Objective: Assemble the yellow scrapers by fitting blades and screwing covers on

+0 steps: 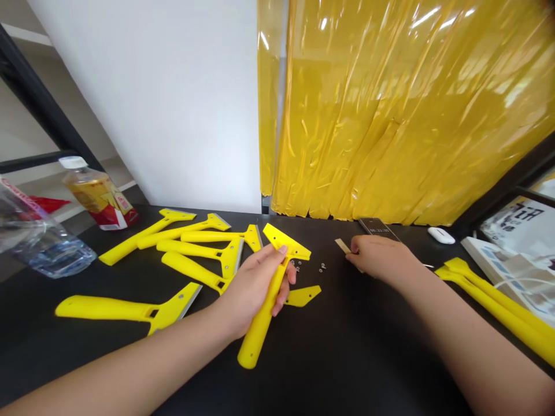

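My left hand is wrapped round a yellow scraper handle, its wide head pointing up and away, with no metal blade visible on it. A loose yellow plate with small holes lies just right of that hand. My right hand pinches a thin, flat, pale strip between thumb and fingers. Small metal nuts or screws lie on the black table between the hands. To the left rest several yellow scrapers with metal edges, one of them nearest me.
Two yellow handles lie at the right beside a white box. A phone and a white earphone case sit at the back. Bottles stand or lie at left; yellow film hangs behind.
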Available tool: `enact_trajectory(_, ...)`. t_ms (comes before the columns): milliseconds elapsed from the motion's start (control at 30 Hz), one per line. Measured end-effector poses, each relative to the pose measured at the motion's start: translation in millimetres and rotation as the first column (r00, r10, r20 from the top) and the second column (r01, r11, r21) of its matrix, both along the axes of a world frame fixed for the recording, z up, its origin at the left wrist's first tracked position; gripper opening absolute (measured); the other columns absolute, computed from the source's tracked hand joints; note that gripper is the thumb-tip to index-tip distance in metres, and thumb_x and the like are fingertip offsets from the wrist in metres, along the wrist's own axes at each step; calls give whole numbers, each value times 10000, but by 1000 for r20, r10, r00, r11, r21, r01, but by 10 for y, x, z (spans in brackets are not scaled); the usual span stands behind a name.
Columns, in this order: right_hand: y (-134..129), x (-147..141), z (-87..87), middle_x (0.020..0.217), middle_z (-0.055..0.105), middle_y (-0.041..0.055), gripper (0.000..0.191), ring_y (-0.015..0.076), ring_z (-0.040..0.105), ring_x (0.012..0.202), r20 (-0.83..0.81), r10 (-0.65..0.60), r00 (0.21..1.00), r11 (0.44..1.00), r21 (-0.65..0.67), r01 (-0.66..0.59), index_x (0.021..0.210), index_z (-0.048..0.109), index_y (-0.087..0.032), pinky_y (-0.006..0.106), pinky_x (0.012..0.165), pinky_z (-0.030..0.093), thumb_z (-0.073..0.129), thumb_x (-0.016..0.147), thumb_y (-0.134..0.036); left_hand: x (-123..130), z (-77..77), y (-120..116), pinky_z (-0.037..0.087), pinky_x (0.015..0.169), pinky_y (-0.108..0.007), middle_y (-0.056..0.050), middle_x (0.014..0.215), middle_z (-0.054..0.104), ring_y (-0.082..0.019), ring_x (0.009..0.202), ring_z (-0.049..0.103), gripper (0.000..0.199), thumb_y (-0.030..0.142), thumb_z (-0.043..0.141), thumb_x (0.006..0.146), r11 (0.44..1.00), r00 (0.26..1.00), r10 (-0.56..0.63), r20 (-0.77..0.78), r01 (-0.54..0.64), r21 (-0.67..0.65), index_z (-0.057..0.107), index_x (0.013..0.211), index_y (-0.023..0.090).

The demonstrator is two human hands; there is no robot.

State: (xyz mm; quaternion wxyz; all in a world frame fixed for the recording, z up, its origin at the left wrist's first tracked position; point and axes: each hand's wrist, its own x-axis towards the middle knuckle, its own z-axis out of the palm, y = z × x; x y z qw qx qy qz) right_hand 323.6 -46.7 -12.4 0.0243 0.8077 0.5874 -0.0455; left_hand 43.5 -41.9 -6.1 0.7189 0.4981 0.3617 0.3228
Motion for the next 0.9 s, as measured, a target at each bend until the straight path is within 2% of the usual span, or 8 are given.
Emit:
enact_trajectory(133, 65, -28, -12, 869, 742, 85, 134, 254, 706, 799, -99, -27, 995, 997, -81, 19, 890, 683, -223, 335, 677, 453, 636, 865, -347, -8, 36, -15, 378, 388, -222, 10, 602, 613, -103, 395, 502, 339, 465, 524, 1029, 1000, 1000, 1, 12, -1, 14, 534, 818, 200)
enact_trajectory(267, 82, -32, 14, 693, 707, 31, 120, 165, 615, 523, -281, -21, 959, 986, -165, -26, 851, 689, -215, 281, 505, 392, 658, 838, -330, -12, 52, -22, 379, 387, -220, 0, 648, 634, -94, 395, 498, 333, 456, 536, 1021, 1000, 1000, 12, 26, -13, 26, 531, 814, 194)
enact_trajectory(400, 55, 8, -32, 645, 647, -3, 92, 142, 552, 538, -412, 72, 908, 983, -123, -134, 768, 647, -212, 262, 494, 347, 681, 780, -297, -4, 14, -24, 437, 421, -235, -12, 699, 645, -110, 443, 542, 297, 426, 587, 986, 1000, 997, 6, 76, -7, 7, 537, 813, 189)
enact_trajectory(500, 26, -11, -66, 613, 573, -28, 133, 132, 507, 560, -469, 155, 869, 977, -59, -206, 687, 590, -212, 263, 530, 332, 688, 755, -269, -4, -23, -18, 499, 468, -261, -23, 654, 627, -140, 485, 594, 315, 435, 593, 973, 999, 996, -49, 74, 48, 5, 571, 801, 172)
enact_trajectory(633, -28, -142, 5, 690, 569, -35, 203, 134, 499, 634, -536, 274, 799, 956, 63, -286, 743, 586, -217, 267, 597, 359, 659, 856, -368, -7, -36, -6, 464, 427, -227, -31, 726, 659, -128, 481, 609, 274, 427, 602, 972, 996, 996, -84, 8, 84, 1, 578, 878, 172)
enact_trajectory(700, -65, -237, 74, 733, 573, -36, 255, 138, 497, 673, -620, 336, 709, 938, 155, -309, 808, 604, -222, 270, 628, 375, 640, 908, -453, -6, -32, -2, 428, 399, -206, -40, 835, 694, -118, 488, 617, 217, 395, 615, 968, 996, 996, -92, -14, 92, 8, 565, 949, 185)
enact_trajectory(833, -149, -426, 159, 742, 547, -44, 301, 125, 460, 679, -821, 385, 422, 920, 305, -246, 851, 646, -211, 269, 647, 369, 716, 892, -501, -10, -22, -11, 398, 390, -186, -32, 838, 687, -97, 479, 586, 219, 389, 607, 975, 986, 985, -166, -46, 166, 4, 588, 1060, 187)
enact_trajectory(900, -186, -499, 164, 726, 544, -46, 304, 116, 445, 661, -858, 365, 361, 927, 299, -225, 842, 662, -203, 265, 628, 353, 738, 883, -494, -17, -18, -20, 395, 393, -185, -30, 824, 681, -92, 478, 569, 237, 404, 608, 974, 978, 977, -208, -40, 208, -9, 593, 1073, 189)
